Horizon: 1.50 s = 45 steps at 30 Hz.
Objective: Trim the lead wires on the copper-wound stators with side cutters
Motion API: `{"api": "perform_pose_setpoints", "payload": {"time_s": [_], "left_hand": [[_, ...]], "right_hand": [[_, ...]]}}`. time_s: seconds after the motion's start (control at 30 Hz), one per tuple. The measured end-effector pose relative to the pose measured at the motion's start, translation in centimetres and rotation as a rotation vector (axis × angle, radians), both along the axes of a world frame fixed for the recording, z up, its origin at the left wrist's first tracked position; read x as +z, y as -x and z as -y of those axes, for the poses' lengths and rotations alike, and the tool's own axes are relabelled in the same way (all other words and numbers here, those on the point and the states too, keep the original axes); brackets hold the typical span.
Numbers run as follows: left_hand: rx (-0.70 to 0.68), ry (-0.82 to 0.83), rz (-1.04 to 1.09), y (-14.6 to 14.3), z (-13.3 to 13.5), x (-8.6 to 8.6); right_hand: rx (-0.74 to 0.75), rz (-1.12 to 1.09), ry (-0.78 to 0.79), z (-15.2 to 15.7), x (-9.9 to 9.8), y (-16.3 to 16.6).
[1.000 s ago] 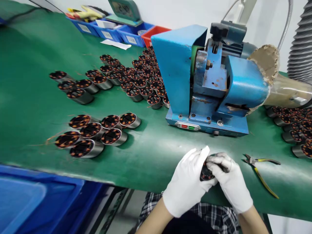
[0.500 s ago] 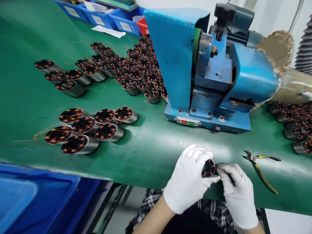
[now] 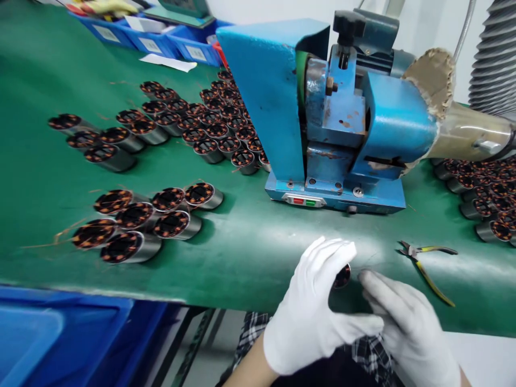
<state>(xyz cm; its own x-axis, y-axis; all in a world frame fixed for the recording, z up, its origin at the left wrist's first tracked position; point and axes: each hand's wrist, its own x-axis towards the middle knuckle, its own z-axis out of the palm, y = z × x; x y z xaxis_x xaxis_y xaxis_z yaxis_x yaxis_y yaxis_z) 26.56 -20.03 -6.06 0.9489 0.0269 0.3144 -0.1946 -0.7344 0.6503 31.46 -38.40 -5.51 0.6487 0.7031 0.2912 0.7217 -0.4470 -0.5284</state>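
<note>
My left hand (image 3: 312,312), in a white glove, has its thumb spread well apart from its fingers. Just beyond those fingers is a motor stator (image 3: 342,277), a metal cylinder with copper windings, mostly hidden by the hand. The thumb points away from the stator, and no grip on it shows. To the right is my right hand (image 3: 407,317), also gloved and a bit blurred. Its fingers stretch toward the stator without visibly touching it, and its fingertips look grey with dirt. The left thumb overlaps the right hand in this view.
Cutting pliers (image 3: 427,266) with yellow-black handles lie at the right. A blue belt-grinding machine (image 3: 334,150) stands ahead. Grouped stators (image 3: 137,215) stand at the left, with more stators (image 3: 487,201) at the far right. Blue bins (image 3: 155,40) line the back; blue crates (image 3: 60,333) sit below the table edge.
My left hand has opened from around the stator, thumb swinging away toward me. My right hand's curled fingers have straightened. The stator sits slightly left, now mostly covered; the view has shifted a little.
</note>
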Motion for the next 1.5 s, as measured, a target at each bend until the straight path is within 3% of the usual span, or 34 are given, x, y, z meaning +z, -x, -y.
{"api": "perform_pose_setpoints", "payload": {"time_s": [0.07,0.17,0.27,0.43,0.67,0.9,1.1,1.23,1.33,1.37,1.4,1.5], "left_hand": [[-0.023,-0.022,-0.026,-0.1,0.2,0.7],[-0.064,-0.077,-0.129,-0.7,0.5,0.9],[-0.107,-0.083,-0.194,-1.2,0.5,0.4],[-0.150,-0.079,-0.168,-1.1,0.0,0.1],[-0.184,-0.015,-0.265,-1.1,-0.4,0.6],[-0.150,-0.038,-0.260,-1.4,-0.2,0.6],[-0.201,-0.161,-0.196,-1.7,0.4,0.0],[-0.150,-0.157,-0.146,-1.9,1.1,-0.4],[-0.116,-0.130,-0.128,-1.9,1.4,-0.6],[-0.109,-0.123,-0.125,-1.9,1.4,-0.7],[-0.106,-0.116,-0.125,-1.9,1.5,-0.7],[-0.101,-0.100,-0.128,-1.9,1.6,-0.9]], "right_hand": [[0.016,-0.005,0.106,-1.0,-0.8,0.6],[-0.078,-0.050,0.141,-2.1,-2.0,0.5],[-0.073,-0.084,0.075,-2.5,-2.2,0.2],[-0.049,0.077,-0.050,-2.3,-1.7,0.3],[-0.153,-0.436,0.112,-2.6,-2.0,-0.2],[-0.181,-0.587,0.057,-2.2,-1.2,-1.0],[-0.227,-0.809,-0.018,-1.8,-1.0,-2.7],[-0.388,-0.734,-0.015,1.2,-0.5,-3.7],[-0.656,-0.411,-0.018,4.1,0.3,-3.6],[-0.665,-0.286,-0.026,4.6,0.5,-3.4],[-0.606,-0.178,-0.027,4.6,0.6,-3.0],[-0.202,0.038,0.036,2.5,0.0,-1.8]]}}
